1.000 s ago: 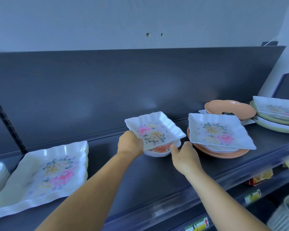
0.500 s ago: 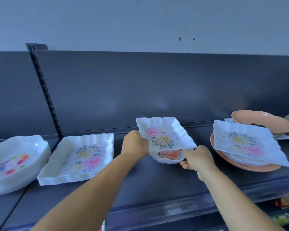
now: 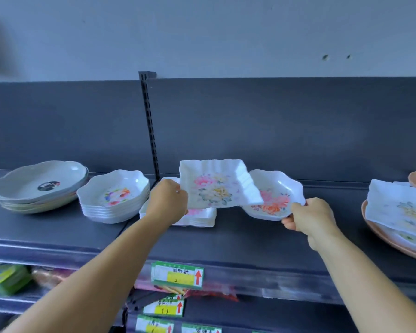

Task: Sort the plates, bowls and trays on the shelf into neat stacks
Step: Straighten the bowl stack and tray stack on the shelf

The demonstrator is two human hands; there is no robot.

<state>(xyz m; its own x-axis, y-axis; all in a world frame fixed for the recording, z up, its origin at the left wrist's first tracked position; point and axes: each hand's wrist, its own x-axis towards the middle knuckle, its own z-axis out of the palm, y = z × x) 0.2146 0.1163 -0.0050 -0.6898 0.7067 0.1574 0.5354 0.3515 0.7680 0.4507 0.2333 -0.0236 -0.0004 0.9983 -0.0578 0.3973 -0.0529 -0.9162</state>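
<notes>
The left hand (image 3: 169,202) grips the left edge of a white square fluted plate with pink and yellow flowers (image 3: 219,184), held tilted above a stack of similar white square plates (image 3: 202,218). The right hand (image 3: 309,217) pinches the near rim of a white scalloped bowl with red flowers (image 3: 275,196), seemingly just off the dark shelf (image 3: 238,239), bare in front.

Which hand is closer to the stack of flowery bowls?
Left. The left hand holds a square tray just right of the flowery bowls; the right hand is farther right, holding a scalloped bowl.
</notes>
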